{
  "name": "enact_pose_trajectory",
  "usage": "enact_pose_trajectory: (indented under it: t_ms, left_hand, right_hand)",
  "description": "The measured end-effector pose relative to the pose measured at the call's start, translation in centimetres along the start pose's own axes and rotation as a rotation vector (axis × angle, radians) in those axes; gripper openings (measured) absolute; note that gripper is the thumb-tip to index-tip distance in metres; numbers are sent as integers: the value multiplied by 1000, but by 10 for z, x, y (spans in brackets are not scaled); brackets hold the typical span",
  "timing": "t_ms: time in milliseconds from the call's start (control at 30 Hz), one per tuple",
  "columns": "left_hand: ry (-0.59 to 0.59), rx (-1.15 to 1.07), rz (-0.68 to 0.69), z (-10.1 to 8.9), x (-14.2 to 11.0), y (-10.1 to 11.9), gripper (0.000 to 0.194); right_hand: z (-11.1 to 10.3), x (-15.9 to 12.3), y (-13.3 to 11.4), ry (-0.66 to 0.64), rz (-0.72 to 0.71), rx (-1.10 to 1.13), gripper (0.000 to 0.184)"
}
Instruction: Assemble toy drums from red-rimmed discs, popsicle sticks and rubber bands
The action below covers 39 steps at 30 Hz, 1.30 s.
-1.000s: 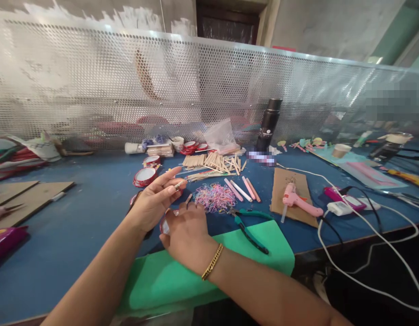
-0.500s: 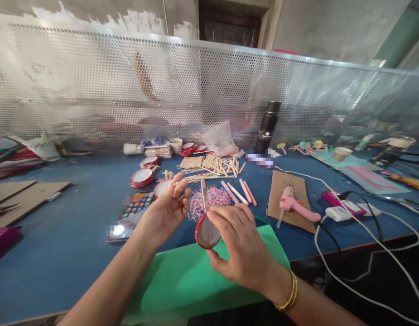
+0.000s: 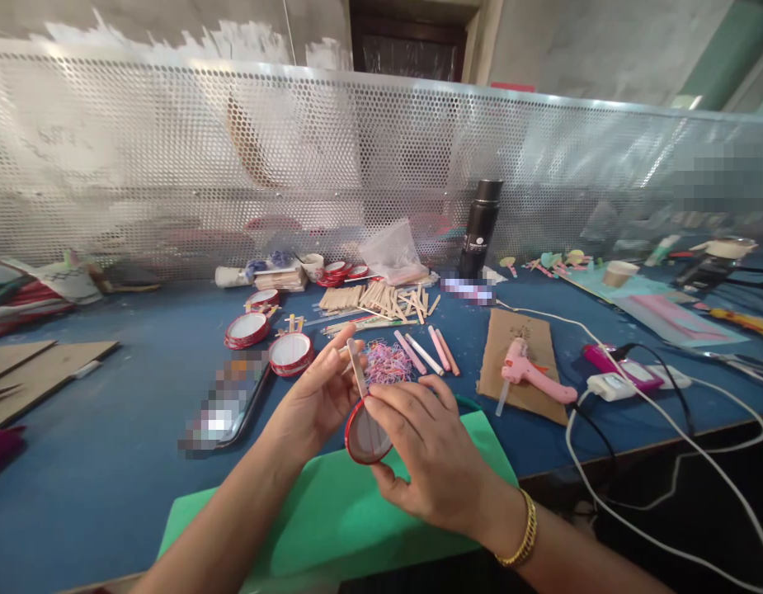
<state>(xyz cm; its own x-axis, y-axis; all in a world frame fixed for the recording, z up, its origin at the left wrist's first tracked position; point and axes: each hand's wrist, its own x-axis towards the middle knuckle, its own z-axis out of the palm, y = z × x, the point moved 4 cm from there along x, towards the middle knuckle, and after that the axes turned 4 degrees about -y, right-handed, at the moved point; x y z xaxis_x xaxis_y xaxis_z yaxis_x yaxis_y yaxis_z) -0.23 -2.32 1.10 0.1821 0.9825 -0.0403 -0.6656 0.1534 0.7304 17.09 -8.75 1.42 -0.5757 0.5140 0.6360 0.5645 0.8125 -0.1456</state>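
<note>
My right hand point(image 3: 427, 445) is closed around a small red-rimmed round disc point(image 3: 364, 433) with a pale face, held tilted above a green sheet point(image 3: 332, 511). A flat wooden craft stick point(image 3: 357, 370) sticks up from the disc's rim. Close behind the stick, my left hand point(image 3: 322, 396) pinches a small whitish piece point(image 3: 344, 352) between thumb and forefinger; its exact kind is too small to tell. The other left fingers are loosely curled, partly hidden by the stick. Beyond the hands lies a heap of thin pastel elastic bands point(image 3: 390, 363).
More red-rimmed discs point(image 3: 290, 353) sit at left behind a phone point(image 3: 229, 404). Craft sticks point(image 3: 387, 299), pastel marker-like sticks point(image 3: 423, 355) and a black flask point(image 3: 481, 231) stand or lie farther back. At right, a pink glue gun point(image 3: 533, 371) rests on cardboard point(image 3: 489, 355) near white cables point(image 3: 653, 396).
My left hand has moved right and slightly down, bringing its small piece up to the craft stick. My right hand keeps hold of the disc; the view has shifted slightly.
</note>
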Motion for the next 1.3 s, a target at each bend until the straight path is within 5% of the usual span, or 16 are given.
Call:
enact_pose_trajectory:
  t_ms: [867,1133,1300]
  left_hand:
    - [-146,48,-31,4,-1,4,46]
    - [-25,90,11,1,-6,15,48]
    - [203,114,43,-23,-12,19,33]
  right_hand:
    - [-1,2,0,-21,4,12,53]
    - [1,1,1,-31,19,20,56]
    - [2,3,4,-36,30,31,58]
